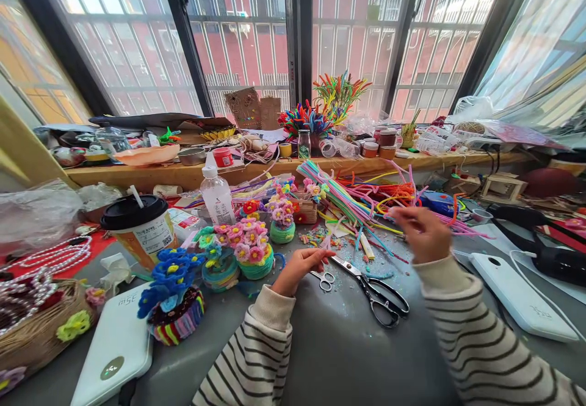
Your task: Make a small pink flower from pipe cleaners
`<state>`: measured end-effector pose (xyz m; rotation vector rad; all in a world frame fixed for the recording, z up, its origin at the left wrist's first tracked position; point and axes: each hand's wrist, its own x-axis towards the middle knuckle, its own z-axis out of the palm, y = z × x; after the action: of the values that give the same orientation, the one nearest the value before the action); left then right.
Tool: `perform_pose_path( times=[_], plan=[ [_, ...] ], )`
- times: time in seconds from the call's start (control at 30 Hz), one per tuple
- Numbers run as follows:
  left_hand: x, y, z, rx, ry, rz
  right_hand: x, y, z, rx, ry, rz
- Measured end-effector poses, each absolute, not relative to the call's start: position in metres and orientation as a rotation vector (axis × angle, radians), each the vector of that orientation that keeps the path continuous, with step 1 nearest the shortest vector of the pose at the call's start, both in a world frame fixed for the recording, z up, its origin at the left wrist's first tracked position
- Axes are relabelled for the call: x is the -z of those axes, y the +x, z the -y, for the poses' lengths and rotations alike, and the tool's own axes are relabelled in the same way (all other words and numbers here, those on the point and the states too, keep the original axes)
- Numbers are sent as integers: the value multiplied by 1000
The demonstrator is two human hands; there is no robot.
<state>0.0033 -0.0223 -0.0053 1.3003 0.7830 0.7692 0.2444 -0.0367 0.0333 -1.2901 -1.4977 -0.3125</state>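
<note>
Right hand [423, 232]: raised off the grey table [339, 351], blurred, fingers [400, 213] bunched and reaching into the loose pile of pipe cleaners [361, 201]; whether a strand is actually pinched, cannot tell. Left hand [300, 267]: resting on the table, fingers [320, 256] lightly curled and extended, nothing held, tips just beside the small silver scissors [324, 279]. Between the two hands: large black-handled scissors [373, 290], blades pointing toward the left fingertips, with scattered offcuts around. Both wrists in cream sleeves with dark stripes. Just left of the left fingers: pink pipe-cleaner flowers in a green wound pot [249, 250]; beyond that, blue pipe-cleaner flowers in a striped pot [176, 293]. Farther from the left fingers, toward the window: clear plastic bottle [217, 197], upright; takeaway cup with black lid and straw [140, 226]. At the near left corner: white flat device [114, 348], lying beside a woven basket [41, 333] with pearl beads. Well right of the right hand: white power bank [519, 296] with cable. Behind the pile of pipe cleaners: wooden ledge [293, 165] crowded with jars, bowls and standing bunches of coloured pipe cleaners.
</note>
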Motion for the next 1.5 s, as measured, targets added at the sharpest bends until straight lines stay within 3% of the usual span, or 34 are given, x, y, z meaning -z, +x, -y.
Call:
perform_pose_path(
  times=[0.17, 0.33, 0.57, 0.8, 0.93, 1.03, 1.17, 1.27, 1.5],
  plan=[
    [7, 4, 22, -752, 1329, -803, -42, 363, -8, 707, -1514, 1127],
    [11, 6, 18, -792, 1366, -860, -23, 409, -41, 382, -1919, 1213],
    [24, 5, 8, -1340, 1440, -1240, -19, 293, -15, -145, -1465, 1616],
    [27, 3, 6, -1405, 1431, -1311, -22, 199, -9, -515, -1092, 1925],
    [26, 4, 8, -1348, 1628, -1342, -18, 187, -17, -428, -1169, 2061],
    [25, 9, 6, -1206, 2088, -1396, -24, 172, 3, -282, -1116, 2186],
    [17, 21, 2, -821, 2764, -1558, -25, 127, 62, -22, -577, 2495],
    [9, 29, 4, -696, 2974, -1514, -4, 87, 99, 58, -326, 2627],
    [4, 34, 15, -473, 3432, -1245, 36, 51, 123, 156, -351, 2640]
  ],
)
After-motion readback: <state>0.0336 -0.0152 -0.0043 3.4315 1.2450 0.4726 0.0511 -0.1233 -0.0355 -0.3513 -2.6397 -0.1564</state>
